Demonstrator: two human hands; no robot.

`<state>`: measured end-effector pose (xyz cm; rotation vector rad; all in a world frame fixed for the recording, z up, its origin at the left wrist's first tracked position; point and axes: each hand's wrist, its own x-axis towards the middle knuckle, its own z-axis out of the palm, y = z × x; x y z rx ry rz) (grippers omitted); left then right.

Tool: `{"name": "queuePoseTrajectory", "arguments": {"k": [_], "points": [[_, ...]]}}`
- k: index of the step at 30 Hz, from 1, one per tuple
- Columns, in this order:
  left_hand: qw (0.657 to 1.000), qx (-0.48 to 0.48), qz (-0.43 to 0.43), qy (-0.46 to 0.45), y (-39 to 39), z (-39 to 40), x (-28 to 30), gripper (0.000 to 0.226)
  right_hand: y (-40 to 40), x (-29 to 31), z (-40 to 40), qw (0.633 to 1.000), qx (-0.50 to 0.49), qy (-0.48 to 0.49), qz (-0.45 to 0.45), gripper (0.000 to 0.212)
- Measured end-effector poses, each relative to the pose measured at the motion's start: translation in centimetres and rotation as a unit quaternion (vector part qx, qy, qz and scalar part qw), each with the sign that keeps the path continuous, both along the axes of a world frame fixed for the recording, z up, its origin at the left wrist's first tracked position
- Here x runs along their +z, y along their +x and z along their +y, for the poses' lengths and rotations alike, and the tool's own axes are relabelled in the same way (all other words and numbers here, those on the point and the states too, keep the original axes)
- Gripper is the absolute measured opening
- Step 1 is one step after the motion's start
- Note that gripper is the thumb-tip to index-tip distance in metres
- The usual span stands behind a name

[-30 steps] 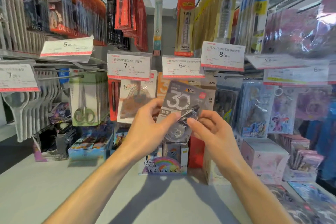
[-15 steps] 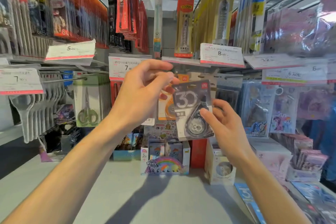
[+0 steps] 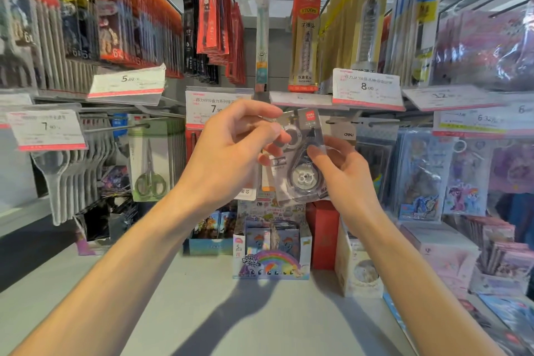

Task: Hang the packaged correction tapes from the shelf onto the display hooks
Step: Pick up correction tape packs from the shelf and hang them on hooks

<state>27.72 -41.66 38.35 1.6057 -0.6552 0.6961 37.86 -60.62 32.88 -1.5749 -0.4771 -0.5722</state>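
While the left hand [image 3: 231, 150] pinches its upper edge, the right hand [image 3: 344, 173] pinches the packaged correction tape [image 3: 300, 170] lower down.

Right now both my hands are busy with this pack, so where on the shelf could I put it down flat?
The grey shelf top lies bare in front of the rainbow display box and leftward. It is crowded behind: card boxes, red box. To the right, pink boxes and flat packs.

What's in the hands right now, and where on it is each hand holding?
One packaged correction tape. The left hand pinches its upper left part near the top; the right hand grips its right edge, thumb on the front.
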Motion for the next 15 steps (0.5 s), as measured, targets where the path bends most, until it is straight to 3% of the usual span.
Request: {"name": "queuePoseTrajectory", "arguments": {"k": [9,13,15], "points": [[1.0,0.019,0.007,0.02,0.7,0.9,-1.6,0.019,2.0,-1.3,1.5,0.999,-0.028,-0.01,0.027,0.037],[0.99,0.12,0.039,0.065,2.2,3.4,-4.4,0.013,2.0,-1.8,1.9,0.998,-0.066,-0.021,0.005,0.023],[0.977,0.191,0.063,0.067,3.5,4.7,-5.6,0.016,2.0,-2.0,2.3,0.997,-0.079,-0.022,-0.006,0.027]]}}
